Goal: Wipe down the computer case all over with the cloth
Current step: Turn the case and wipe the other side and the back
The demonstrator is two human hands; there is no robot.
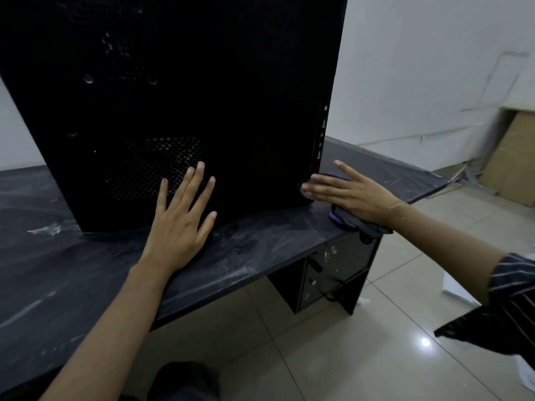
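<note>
A large black computer case (179,91) stands upright on a dark desk (260,253), its side panel with a perforated vent facing me. My left hand (179,224) lies flat against the lower part of that panel, fingers spread and straight. My right hand (353,195) presses a grey and purple cloth (362,227) against the case's lower right edge with straight fingers. Most of the cloth is hidden under the hand; a bunch of it hangs over the desk's edge.
The desk is wrapped in crinkled plastic film. A drawer unit (330,273) sits under its right end. Cardboard sheets (512,157) lean against the white wall at the right. The floor is light tile, with white paper (457,287) lying on it.
</note>
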